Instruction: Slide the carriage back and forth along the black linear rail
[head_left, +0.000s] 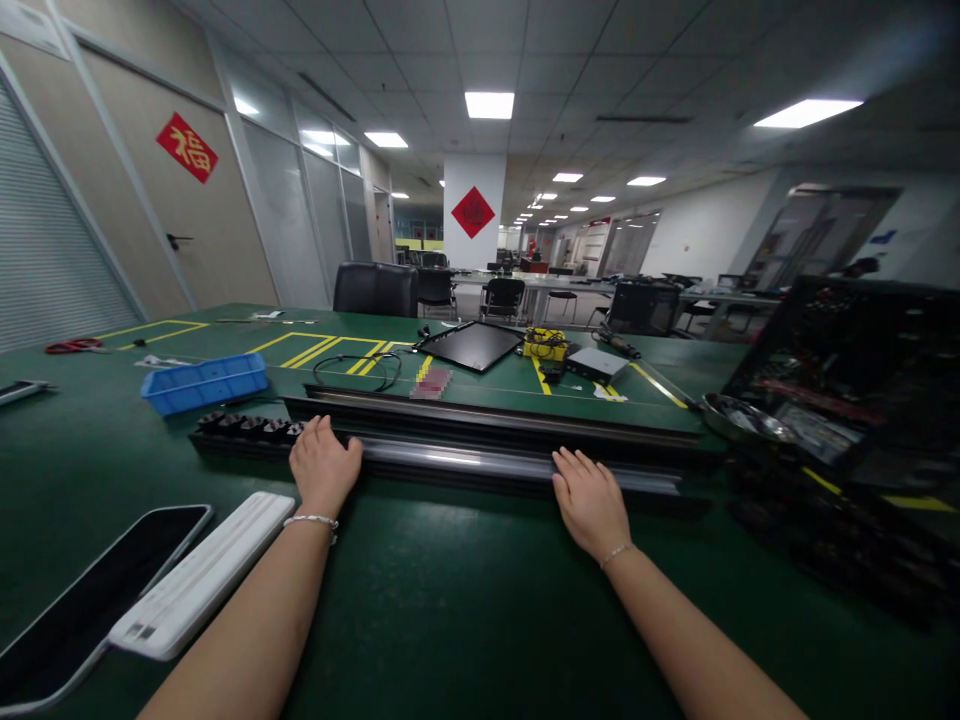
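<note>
A long black channel with a shiny grey strip point(457, 456) along it lies across the green table in front of me. My left hand point(322, 465) rests on its left part, palm down, thumb apart from the fingers. Just left of those fingers, a row of several small black parts point(251, 428) sits at the channel's end. Toward the right end, my right hand point(592, 500) lies flat with its fingertips on the strip. Both hands are open. A second long black channel point(487, 415) runs close behind the first.
A blue bin point(204, 384) stands behind on the left, with red-handled scissors point(73, 346) beyond it. A white case point(202, 575) lies near my left forearm. Farther back are a black panel point(474, 345), a yellow object point(545, 344) and a grey box point(596, 365). Dark equipment point(862, 400) stands right, beside a metal bowl point(746, 418).
</note>
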